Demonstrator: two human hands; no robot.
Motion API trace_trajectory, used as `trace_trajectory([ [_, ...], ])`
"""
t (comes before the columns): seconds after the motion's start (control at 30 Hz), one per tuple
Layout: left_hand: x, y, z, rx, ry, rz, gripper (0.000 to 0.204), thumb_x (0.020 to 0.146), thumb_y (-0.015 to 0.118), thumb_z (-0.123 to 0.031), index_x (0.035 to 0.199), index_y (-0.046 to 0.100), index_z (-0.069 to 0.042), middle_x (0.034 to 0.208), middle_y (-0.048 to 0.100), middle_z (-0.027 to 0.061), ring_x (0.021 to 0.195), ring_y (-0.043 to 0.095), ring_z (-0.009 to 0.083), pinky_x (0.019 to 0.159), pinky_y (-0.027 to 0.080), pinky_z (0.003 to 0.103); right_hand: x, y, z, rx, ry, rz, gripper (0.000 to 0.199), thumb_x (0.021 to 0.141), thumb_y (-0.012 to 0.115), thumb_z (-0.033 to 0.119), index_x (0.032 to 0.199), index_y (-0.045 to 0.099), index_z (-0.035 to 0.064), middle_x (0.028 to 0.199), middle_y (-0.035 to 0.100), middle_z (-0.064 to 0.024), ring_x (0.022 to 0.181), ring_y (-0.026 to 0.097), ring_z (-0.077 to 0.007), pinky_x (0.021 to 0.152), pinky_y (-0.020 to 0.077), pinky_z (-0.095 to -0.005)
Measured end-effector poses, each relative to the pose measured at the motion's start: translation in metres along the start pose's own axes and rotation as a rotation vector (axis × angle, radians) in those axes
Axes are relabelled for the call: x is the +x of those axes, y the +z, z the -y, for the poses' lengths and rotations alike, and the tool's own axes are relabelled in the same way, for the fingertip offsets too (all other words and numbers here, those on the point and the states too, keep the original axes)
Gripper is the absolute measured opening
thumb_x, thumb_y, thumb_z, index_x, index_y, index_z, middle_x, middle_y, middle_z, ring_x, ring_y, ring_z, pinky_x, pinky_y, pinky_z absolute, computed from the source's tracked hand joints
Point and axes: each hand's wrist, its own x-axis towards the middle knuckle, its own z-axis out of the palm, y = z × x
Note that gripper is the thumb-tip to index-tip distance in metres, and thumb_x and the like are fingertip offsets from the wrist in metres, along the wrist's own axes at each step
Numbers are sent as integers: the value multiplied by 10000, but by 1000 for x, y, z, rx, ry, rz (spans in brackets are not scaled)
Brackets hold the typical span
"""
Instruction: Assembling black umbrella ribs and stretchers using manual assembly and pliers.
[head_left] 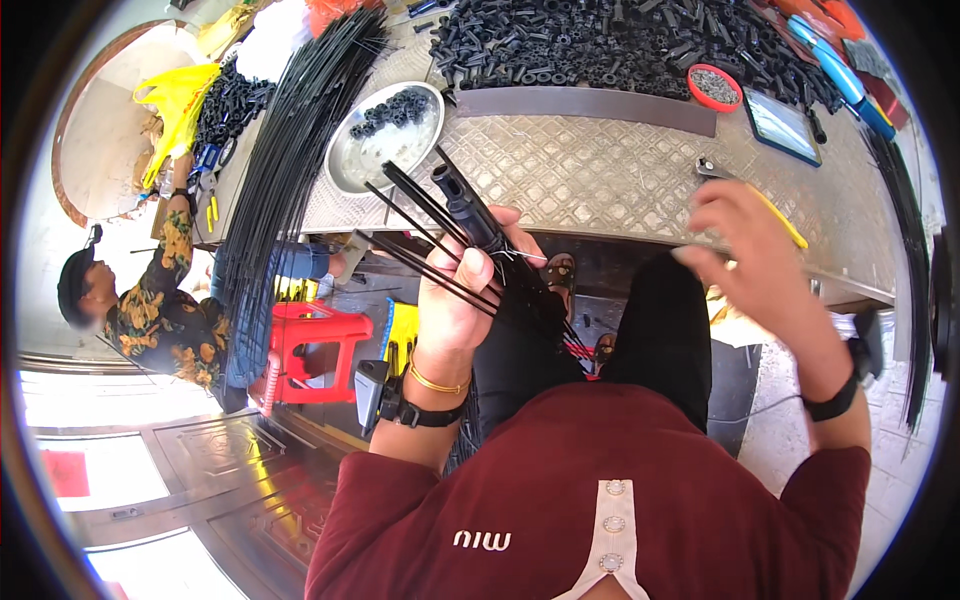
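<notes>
My left hand [455,290] is closed around a black umbrella frame [467,212], made of thin black rods that fan out about a black plastic tube. The frame is tilted above my lap, its tube end toward the table. A short pale wire [530,254] sticks out beside the tube. My right hand [745,255] hovers at the table's near edge with its fingers apart and nothing seen in them. Just beyond it lie pliers [783,218] with a yellow handle, partly hidden by the fingers.
On the patterned table [590,170] stands a metal bowl [335,165] with black parts. A dark strip [590,107] fronts heaped black fittings [580,50]. A red bowl [715,88] holds small grey pieces. Long black rods [285,150] hang leftward. A co-worker [165,310] sits near a red stool [310,340].
</notes>
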Motion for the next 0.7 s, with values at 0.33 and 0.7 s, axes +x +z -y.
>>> trace_trajectory([
  [0.33, -14, 8, -21, 95, -69, -173, 460, 784, 716, -191, 1138, 545, 49, 976, 632, 121, 889, 615, 191, 813, 491, 294, 41, 82, 82, 746, 90, -117, 122, 820, 609, 82, 883, 517, 33, 759, 550, -141, 666, 572, -321, 587, 448, -385],
  [0.7, -18, -1, -25, 31, -14, -155, 499, 765, 739, -215, 1131, 545, 63, 991, 633, 142, 892, 622, 222, 804, 504, 321, 47, 82, 81, 1065, 187, 70, 117, 837, 615, 80, 859, 524, 11, 753, 567, -130, 638, 565, -196, 583, 445, -312],
])
